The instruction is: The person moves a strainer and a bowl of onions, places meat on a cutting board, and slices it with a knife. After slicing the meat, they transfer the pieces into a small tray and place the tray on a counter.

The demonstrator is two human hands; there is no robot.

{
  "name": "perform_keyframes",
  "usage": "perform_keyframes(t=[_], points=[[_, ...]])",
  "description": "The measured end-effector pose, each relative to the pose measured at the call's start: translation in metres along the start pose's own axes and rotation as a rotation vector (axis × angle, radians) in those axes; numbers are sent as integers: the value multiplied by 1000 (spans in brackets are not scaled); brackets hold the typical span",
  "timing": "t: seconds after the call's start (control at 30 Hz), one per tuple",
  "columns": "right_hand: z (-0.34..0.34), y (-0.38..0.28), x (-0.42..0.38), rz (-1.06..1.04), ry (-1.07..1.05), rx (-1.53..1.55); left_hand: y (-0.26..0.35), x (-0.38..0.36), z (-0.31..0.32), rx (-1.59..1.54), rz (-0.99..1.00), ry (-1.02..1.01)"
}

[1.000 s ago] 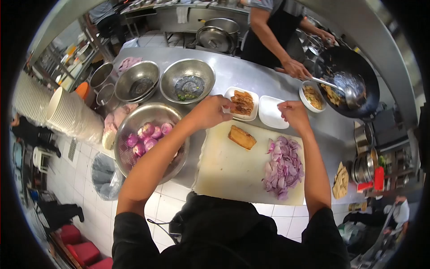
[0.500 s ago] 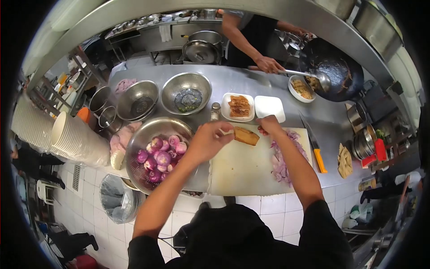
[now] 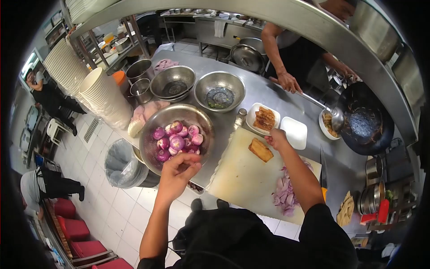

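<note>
My left hand [image 3: 178, 175] hangs over the near rim of a steel bowl [image 3: 148, 130] of peeled purple onions [image 3: 177, 142]. Its fingers are curved, with a gap to the thumb, and hold nothing visible. My right hand [image 3: 277, 140] is closed at the near edge of a white dish [image 3: 252, 117] of browned slices [image 3: 264, 119]; whatever its fingers hold is hidden. A browned, fried-looking block [image 3: 260, 150] lies on the white cutting board [image 3: 237, 175], just left of that hand. Chopped purple onion [image 3: 286, 190] lies under my right forearm.
Beside the filled dish stand a white dish [image 3: 294, 133] and a shaker [image 3: 240, 117]. A knife with an orange handle [image 3: 324, 193] lies right of the board. Across the counter, a co-worker's hand [image 3: 289, 83] holds a ladle [image 3: 337, 117] by a wok [image 3: 365, 121]. Steel bowls [image 3: 219, 78] stand behind.
My left hand has moved left, from beside the fried block to over the onion bowl. My right hand stays near the dishes. The camera view has turned, and the co-worker's ladle has shifted.
</note>
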State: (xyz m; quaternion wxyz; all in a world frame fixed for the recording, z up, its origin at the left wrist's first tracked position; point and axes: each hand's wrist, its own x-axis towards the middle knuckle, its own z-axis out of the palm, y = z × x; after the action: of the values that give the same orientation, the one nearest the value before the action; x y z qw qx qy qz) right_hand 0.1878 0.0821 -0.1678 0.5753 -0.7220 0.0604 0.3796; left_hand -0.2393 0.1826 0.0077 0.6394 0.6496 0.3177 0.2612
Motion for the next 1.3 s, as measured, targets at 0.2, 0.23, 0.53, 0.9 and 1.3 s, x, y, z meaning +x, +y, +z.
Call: perform_keyframes(t=[0.2,0.23,0.53,0.9,1.3], points=[[-8,-5,-12,-91,25,59,-6,-24,8,6,-33,88],[-10,-8,-15,-100,39,63,-4,-24,10,-1,-45,96],[-62,-46,-86,-249,56,-55,19,-3,38,-139,15,-57],[-105,-37,-257,-185,-209,-166,8,41,106,-208,-294,-366],[-102,10,-292,-121,-457,-382,-10,-9,76,-74,-341,-511]])
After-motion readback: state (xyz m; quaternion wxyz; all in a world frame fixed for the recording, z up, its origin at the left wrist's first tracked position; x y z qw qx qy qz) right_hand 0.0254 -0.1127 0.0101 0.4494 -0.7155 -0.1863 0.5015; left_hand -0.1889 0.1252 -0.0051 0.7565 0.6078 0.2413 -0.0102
